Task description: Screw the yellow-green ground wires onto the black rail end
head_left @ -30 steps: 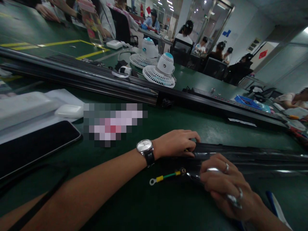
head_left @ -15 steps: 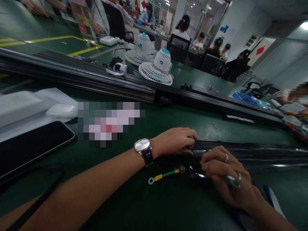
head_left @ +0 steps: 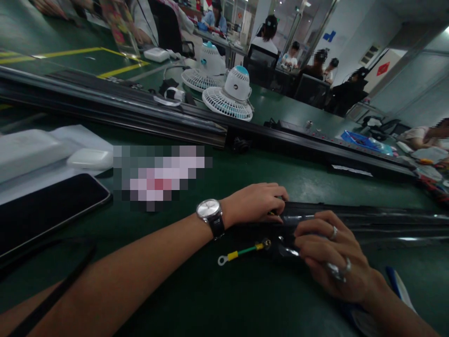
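Observation:
My left hand (head_left: 258,202), with a wristwatch (head_left: 209,209) on its wrist, is closed over the left end of a long black rail (head_left: 372,217). A bit of yellow-green shows beneath its fingers. Close to the rail's end, a short green wire with yellow sleeves (head_left: 247,251) lies with a bare ring terminal pointing left. My right hand (head_left: 333,260), wearing rings, is curled just right of the wire. Something shiny and metallic shows within its grip, but its kind is hidden. Blue-and-white tool handles (head_left: 400,285) lie partly behind the right wrist.
A phone (head_left: 52,213) and white boxes (head_left: 30,152) lie at left beside a blurred-out patch. Across the green table run long dark rails (head_left: 140,121). Beyond them stand two white fans (head_left: 233,93) and a blue tray (head_left: 358,138). Several people sit farther back.
My right hand has shifted slightly and its fingers have turned a little. The left hand keeps its place on the rail, and the view has moved slightly.

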The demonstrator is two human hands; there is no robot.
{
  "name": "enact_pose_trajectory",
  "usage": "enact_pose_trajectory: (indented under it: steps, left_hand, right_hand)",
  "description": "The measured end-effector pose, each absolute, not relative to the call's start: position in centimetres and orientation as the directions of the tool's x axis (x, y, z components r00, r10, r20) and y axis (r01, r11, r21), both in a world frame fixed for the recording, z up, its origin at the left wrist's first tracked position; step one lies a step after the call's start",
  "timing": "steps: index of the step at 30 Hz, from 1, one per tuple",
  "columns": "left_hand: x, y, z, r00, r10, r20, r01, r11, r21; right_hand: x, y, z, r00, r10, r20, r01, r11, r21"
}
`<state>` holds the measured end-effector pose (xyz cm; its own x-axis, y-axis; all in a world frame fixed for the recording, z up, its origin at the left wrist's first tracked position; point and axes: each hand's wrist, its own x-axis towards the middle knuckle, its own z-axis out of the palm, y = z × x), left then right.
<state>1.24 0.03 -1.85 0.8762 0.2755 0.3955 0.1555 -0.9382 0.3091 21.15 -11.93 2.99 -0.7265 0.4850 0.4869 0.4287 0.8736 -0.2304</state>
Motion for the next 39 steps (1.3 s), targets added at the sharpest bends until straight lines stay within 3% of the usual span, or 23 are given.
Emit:
enact_pose_trajectory:
  steps: [13, 17, 21, 25, 29, 34, 39]
  left_hand:
    - [1.32, -0.17, -2.0, 0.851, 0.284, 0.442, 0.14, -0.933, 0.331]
    - [1.35, -0.2, -2.07, 0.862, 0.28, 0.423, 0.153, -0.938, 0.31]
    - [1.44, -0.22, -2.25, 0.86, 0.28, 0.427, 0.155, -0.94, 0.303]
    - [1.52, -0.27, -2.44, 0.841, 0.277, 0.464, 0.147, -0.943, 0.297]
    - [1.54, -0.23, -2.51, 0.831, 0.272, 0.485, 0.137, -0.945, 0.296]
    - [1.58, -0.28, -2.44, 0.838, 0.27, 0.474, 0.146, -0.948, 0.282]
    - [1.54, -0.27, -2.3, 0.849, 0.278, 0.45, 0.152, -0.943, 0.296]
  right_hand:
    - [21.23, -11.92, 3.05, -0.762, 0.46, 0.455, 0.37, 0.887, -0.276]
    - [21.38, -12.03, 3.06, -0.707, 0.519, 0.48, 0.414, 0.854, -0.314]
    - [21.6, -12.2, 2.98, -0.749, 0.469, 0.467, 0.364, 0.881, -0.301]
    - [21.47, -12.21, 3.14, -0.68, 0.533, 0.503, 0.449, 0.846, -0.289]
    - [21.14, -12.1, 3.19, -0.768, 0.449, 0.457, 0.344, 0.891, -0.297]
    - [21.93, -11.87, 2.97, -0.695, 0.53, 0.486, 0.423, 0.848, -0.319]
    - [22.0, -12.16, 3.4, -0.729, 0.484, 0.484, 0.333, 0.869, -0.366]
